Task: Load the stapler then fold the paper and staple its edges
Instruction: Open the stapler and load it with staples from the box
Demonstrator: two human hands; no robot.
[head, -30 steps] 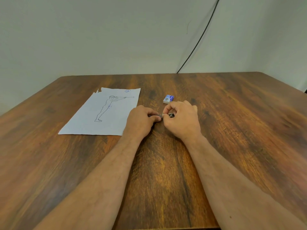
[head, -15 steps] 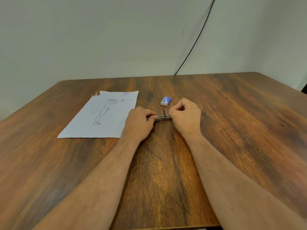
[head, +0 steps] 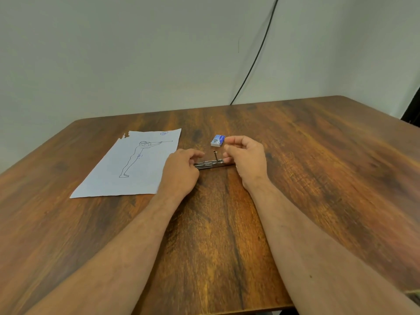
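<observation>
A small metal stapler lies open on the wooden table between my hands, with a thin part standing upright near its right end. My left hand grips its left end. My right hand has its lower fingers curled at the stapler's right end, while its thumb and forefinger are lifted and blurred, with nothing visible between them. Just beyond those fingertips lies a small blue and white staple box. The paper, with a line drawing of a standing figure, lies flat to the left, and my left wrist covers its near right corner.
A black cable runs down the wall behind the table's far edge. A dark object stands off the table's far right corner. The paper's far left corner is torn.
The stapler's thin part now stands up where my hands earlier covered it. My right thumb and forefinger have lifted off the stapler toward the staple box. The left hand has stayed in place.
</observation>
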